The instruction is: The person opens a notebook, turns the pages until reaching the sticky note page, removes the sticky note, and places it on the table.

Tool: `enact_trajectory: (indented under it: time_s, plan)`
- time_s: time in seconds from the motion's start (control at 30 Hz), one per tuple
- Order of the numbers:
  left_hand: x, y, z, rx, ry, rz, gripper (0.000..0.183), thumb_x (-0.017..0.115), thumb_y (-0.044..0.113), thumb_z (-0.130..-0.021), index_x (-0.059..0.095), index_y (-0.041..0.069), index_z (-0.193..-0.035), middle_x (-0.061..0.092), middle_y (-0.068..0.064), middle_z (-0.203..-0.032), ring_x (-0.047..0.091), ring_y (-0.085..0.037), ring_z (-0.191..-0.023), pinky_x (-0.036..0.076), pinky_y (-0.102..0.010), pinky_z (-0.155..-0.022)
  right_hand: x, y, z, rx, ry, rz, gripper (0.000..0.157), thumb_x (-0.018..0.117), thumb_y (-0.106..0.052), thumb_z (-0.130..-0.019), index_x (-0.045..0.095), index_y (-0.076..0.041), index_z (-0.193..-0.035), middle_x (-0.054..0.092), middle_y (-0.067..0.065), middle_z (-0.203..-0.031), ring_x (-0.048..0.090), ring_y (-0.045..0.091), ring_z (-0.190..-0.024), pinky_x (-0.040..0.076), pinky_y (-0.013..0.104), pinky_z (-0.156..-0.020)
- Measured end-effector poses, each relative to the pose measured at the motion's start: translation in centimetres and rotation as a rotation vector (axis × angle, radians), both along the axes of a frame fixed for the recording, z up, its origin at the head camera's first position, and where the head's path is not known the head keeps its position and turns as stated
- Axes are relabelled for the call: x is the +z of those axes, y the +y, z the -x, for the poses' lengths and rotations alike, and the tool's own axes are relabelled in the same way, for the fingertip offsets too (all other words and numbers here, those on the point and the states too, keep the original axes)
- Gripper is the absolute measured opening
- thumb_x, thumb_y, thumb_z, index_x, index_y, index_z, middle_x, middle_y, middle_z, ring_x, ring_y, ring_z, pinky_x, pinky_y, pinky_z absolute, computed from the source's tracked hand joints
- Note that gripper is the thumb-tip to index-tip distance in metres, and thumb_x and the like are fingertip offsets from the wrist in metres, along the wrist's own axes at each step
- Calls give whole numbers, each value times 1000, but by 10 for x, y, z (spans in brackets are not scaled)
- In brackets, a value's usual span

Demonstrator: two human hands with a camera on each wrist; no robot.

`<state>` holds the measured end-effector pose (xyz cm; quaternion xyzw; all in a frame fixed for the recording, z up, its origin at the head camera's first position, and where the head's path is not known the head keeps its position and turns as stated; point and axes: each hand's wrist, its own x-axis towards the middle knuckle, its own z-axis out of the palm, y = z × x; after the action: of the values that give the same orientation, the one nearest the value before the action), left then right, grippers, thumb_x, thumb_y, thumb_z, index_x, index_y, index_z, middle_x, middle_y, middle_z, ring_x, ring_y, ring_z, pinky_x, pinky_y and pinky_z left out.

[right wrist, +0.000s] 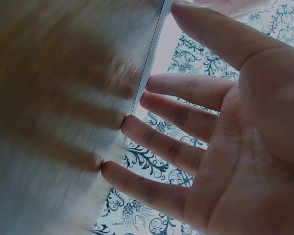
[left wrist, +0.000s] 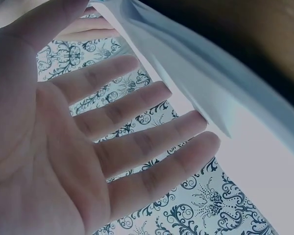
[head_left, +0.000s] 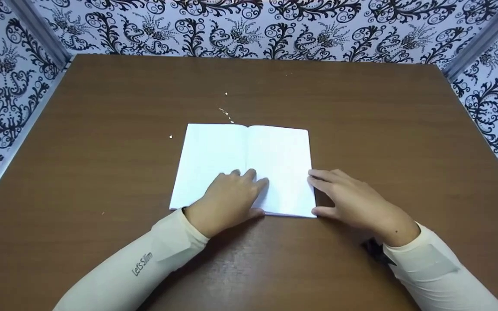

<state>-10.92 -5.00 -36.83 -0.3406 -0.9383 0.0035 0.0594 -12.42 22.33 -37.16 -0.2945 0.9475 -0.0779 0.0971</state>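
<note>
An open notebook [head_left: 215, 151] with blank white pages lies flat in the middle of the brown table. My left hand [head_left: 230, 199] reaches over its lower part near the centre fold, with fingers spread and fingertips on the pages. In the left wrist view those fingers [left wrist: 152, 142] look extended, and one page edge stands slightly lifted beside them. At the notebook's right edge is my right hand [head_left: 352, 199], its fingertips and thumb against that side. Seen from the right wrist, the fingers [right wrist: 161, 149] are nearly straight, some tips on the tabletop, the upper ones by the notebook's edge.
The brown wooden table [head_left: 102, 172] extends around the notebook. Small white crumbs [head_left: 227, 113] lie just beyond the notebook's far edge. A black band-like thing [head_left: 378, 251] shows under the right wrist. Black-and-white patterned walls [head_left: 240, 32] border the table at the back and sides.
</note>
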Motion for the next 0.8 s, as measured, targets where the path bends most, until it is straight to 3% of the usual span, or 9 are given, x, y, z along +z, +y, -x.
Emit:
enact_trajectory:
  time_s: [0.47, 0.8]
  plan:
    - [1, 0, 2, -42, -4, -4, 46, 80, 44, -82, 70, 13, -114, 71, -7, -94, 69, -25, -73, 57, -40, -59, -2, 2, 1, -3, -3, 4, 71, 76, -36, -87, 50, -4, -146, 48, 10, -153, 47, 34, -137, 48, 58, -98]
    - [1, -2, 3, -98, 45, -23, 32, 83, 34, -80, 70, 14, -100, 69, -4, -83, 68, -22, -65, 53, -38, -53, -2, 2, 0, 1, 8, 7, 72, 77, -36, -87, 51, -4, -145, 49, 10, -152, 49, 33, -135, 50, 57, -96]
